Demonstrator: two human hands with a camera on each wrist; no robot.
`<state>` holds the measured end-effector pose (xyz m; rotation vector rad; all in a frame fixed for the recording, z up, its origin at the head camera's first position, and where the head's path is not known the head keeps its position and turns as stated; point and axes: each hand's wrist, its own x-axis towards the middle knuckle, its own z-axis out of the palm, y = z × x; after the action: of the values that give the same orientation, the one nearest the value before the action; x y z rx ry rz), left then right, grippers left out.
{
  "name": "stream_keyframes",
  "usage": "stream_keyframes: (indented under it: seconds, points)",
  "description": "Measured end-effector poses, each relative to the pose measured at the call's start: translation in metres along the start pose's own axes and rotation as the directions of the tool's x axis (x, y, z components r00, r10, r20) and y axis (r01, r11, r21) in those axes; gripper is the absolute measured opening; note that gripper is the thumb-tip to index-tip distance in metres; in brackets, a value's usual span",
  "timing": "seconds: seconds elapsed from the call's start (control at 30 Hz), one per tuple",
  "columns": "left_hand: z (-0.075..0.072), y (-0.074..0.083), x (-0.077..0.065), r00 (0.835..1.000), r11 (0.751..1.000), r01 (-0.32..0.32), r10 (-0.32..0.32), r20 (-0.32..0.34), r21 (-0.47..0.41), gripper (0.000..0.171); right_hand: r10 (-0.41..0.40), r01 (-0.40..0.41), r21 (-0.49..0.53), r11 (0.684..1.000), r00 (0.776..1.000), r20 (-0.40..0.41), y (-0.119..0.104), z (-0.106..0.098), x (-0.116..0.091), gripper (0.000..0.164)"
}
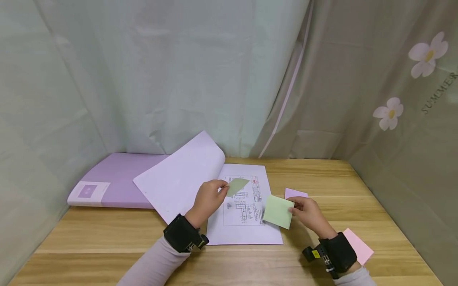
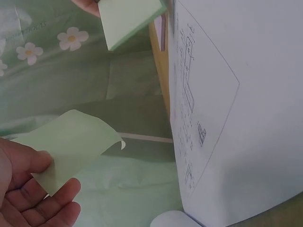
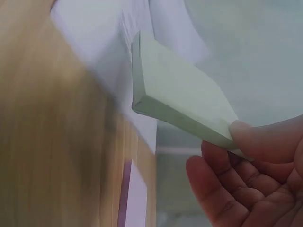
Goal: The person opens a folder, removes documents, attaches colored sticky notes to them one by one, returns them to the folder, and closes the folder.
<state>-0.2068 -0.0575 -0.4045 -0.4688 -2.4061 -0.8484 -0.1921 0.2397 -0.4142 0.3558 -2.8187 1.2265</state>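
Between thumb and fingers, my left hand point(image 1: 209, 198) pinches a single green sticky note point(image 2: 71, 146), whose far corner curls in the left wrist view. The note hangs over an open stack of printed sheets point(image 1: 218, 234) bearing a technical drawing. My right hand point(image 1: 309, 212) grips a thick green sticky note pad point(image 3: 184, 90) by one edge, above the right side of the sheets. Note and pad are apart from each other. Behind the right hand lies a purple sticky note pad point(image 1: 294, 193) on the table, partly hidden.
A turned-back white page point(image 1: 182, 174) leans left over a purple folder point(image 1: 132, 174). Near the right wrist is a pink sticky note pad point(image 1: 359, 246). Everything lies on a wooden table point(image 1: 250, 266), with a curtain point(image 1: 200, 71) around its back and sides.
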Motion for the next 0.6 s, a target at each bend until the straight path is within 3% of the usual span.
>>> stream_keyframes:
  seconds: [0.33,0.6]
  points:
    - [0.001,-0.005,-0.001,0.997,0.998,0.059,-0.059,0.044,-0.001,0.009,0.143,-0.143,0.093,0.985,0.990,0.008,0.035,-0.045,-0.014,0.035]
    - [0.003,-0.010,0.000,0.996,0.997,0.070,-0.071,0.056,0.025,0.010,0.227,-0.228,0.060,0.972,0.974,0.025,0.061,-0.057,-0.024,0.038]
